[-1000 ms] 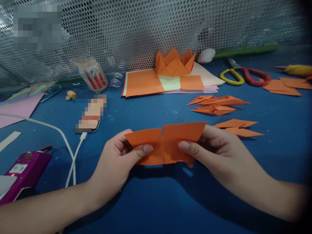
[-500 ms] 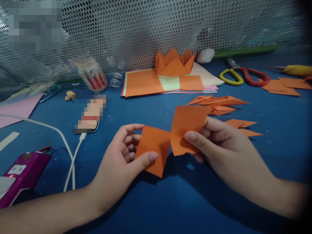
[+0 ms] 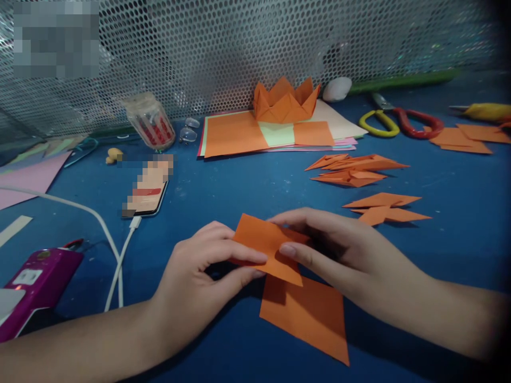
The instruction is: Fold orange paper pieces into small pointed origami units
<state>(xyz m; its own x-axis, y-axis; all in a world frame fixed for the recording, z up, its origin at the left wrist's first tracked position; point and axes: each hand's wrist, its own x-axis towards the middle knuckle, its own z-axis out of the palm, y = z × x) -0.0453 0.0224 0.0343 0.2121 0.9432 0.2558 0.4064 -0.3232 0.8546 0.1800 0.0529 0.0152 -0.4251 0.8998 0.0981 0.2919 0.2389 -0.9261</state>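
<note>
Both of my hands meet over a blue table. My left hand pinches the left edge of a small orange paper piece between thumb and fingers. My right hand grips the same piece from the right, thumb on top and fingers curved over its far edge. The piece is held just above the table, tilted. A second orange paper piece lies flat on the table right below and in front of the hands, with no hand on it.
Folded orange units and two more lie to the right. A folded orange crown sits on a coloured paper stack. Scissors, a phone on a white cable, a pink device and a jar surround them.
The orange sheet came apart into two halves. One half now lies on the table, and both hands have closed on the other half, lower and nearer the table.
</note>
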